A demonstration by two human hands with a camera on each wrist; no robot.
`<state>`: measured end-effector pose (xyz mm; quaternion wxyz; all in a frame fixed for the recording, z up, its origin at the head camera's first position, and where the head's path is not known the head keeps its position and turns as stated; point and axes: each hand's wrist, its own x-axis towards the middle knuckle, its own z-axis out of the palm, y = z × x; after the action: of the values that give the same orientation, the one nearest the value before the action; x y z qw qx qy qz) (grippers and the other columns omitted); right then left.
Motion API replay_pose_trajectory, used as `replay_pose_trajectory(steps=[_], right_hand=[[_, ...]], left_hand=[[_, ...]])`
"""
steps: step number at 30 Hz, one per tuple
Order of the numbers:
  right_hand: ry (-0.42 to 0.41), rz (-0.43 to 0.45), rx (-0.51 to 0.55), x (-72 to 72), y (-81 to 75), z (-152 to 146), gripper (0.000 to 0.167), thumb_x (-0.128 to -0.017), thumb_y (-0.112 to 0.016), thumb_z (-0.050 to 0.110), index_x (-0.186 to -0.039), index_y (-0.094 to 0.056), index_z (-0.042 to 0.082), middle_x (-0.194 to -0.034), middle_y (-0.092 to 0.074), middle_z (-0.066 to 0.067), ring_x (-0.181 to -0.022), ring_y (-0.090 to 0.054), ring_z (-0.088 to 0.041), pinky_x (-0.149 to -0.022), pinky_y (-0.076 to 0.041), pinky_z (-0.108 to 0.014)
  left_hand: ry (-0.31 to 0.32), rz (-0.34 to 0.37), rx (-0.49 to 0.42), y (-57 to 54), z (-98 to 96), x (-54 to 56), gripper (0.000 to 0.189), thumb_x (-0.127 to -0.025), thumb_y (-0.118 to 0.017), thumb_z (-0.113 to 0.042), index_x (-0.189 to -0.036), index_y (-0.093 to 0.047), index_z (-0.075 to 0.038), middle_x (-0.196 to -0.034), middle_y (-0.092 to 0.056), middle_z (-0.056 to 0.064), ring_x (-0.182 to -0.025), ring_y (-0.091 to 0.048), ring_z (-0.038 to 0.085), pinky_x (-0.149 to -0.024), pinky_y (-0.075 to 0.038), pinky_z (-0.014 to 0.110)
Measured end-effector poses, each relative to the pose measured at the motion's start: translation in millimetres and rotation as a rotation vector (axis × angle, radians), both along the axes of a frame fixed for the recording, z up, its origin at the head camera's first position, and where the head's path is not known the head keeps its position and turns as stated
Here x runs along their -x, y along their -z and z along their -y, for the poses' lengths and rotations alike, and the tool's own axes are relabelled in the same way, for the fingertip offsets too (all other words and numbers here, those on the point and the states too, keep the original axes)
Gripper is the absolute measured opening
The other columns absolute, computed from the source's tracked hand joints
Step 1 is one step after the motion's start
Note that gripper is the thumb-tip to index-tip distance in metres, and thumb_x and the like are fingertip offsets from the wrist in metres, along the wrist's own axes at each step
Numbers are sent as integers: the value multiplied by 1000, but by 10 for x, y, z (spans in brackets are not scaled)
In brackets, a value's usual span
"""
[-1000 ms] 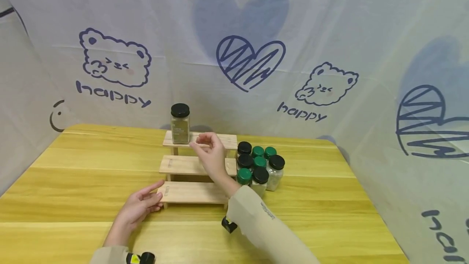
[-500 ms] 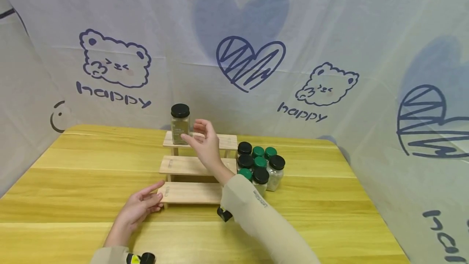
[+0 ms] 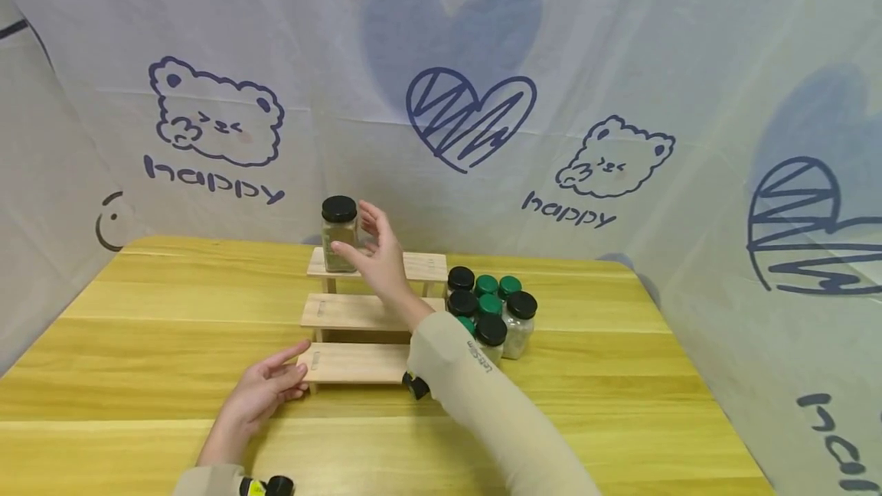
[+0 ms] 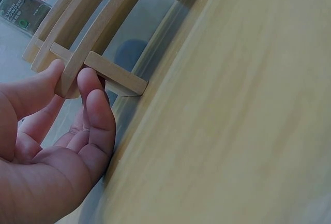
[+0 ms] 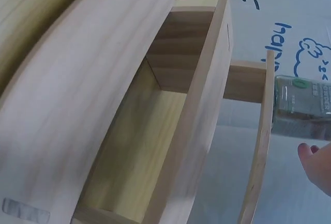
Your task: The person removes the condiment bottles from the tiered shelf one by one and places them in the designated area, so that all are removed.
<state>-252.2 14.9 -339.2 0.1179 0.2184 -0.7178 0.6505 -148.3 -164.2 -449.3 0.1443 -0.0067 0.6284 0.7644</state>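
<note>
A three-step wooden rack (image 3: 358, 362) stands on the table. On the left of its top step, a spice jar (image 3: 339, 230) with a black lid and brownish-green contents stands upright. My left hand (image 3: 255, 395) pinches the left end of the lowest step; in the left wrist view the thumb (image 4: 44, 81) lies on the board with a finger beneath it. Beside the jar is my right hand (image 3: 382, 265), its thumb in front of the glass and its fingers spread to the right. In the right wrist view a small gap shows between the fingertips (image 5: 305, 150) and the jar (image 5: 300, 107).
Right of the rack stands a tight cluster of jars, some with black lids (image 3: 491, 327), others with green lids (image 3: 490, 305). The wooden table (image 3: 592, 396) extends around them. Behind hangs a pale printed cloth (image 3: 310, 37).
My right hand has risen and moved left towards the jar, its fingers spreading alongside it. The left hand, rack and jar have stayed where they were.
</note>
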Motion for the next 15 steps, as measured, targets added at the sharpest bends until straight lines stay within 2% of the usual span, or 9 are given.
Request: replay_pose_trajectory(steps=[6, 9, 13, 15], right_hand=[[-73, -13, -72, -31, -109, -11, 65, -83, -62, 3, -139, -29, 7, -141, -28, -12, -125, -30, -28, -100, -29, -40], [-70, 8, -91, -13, -104, -5, 61, -85, -61, 5, -138, -30, 9, -141, -29, -11, -125, -31, -25, -100, -29, -40], [-60, 24, -96, 78, -18, 2, 58, -85, -62, 10, -135, -32, 15, -140, -30, -8, -125, -32, -20, -100, -29, -41], [-67, 41, -82, 76, -28, 13, 58, -84, -62, 8, -134, -32, 15, -140, -30, -10, -125, -31, -22, -100, -29, -43]], left_hand=[[-4, -3, -5, -2, -9, 7, 47, -87, -58, -6, -130, -41, 1, -84, -59, 3, -72, -57, 11, -67, -49, 23], [1, -2, -3, 1, -12, 7, 48, -87, -57, -6, -131, -40, 1, -84, -58, 3, -72, -57, 11, -67, -49, 23], [4, 7, 0, 0, -9, 5, 50, -88, -56, -7, -132, -37, 3, -84, -58, 3, -72, -57, 11, -67, -49, 23], [6, 7, 3, -1, -5, 3, 52, -88, -56, -8, -133, -34, 4, -85, -58, 2, -72, -56, 11, -67, -49, 23]])
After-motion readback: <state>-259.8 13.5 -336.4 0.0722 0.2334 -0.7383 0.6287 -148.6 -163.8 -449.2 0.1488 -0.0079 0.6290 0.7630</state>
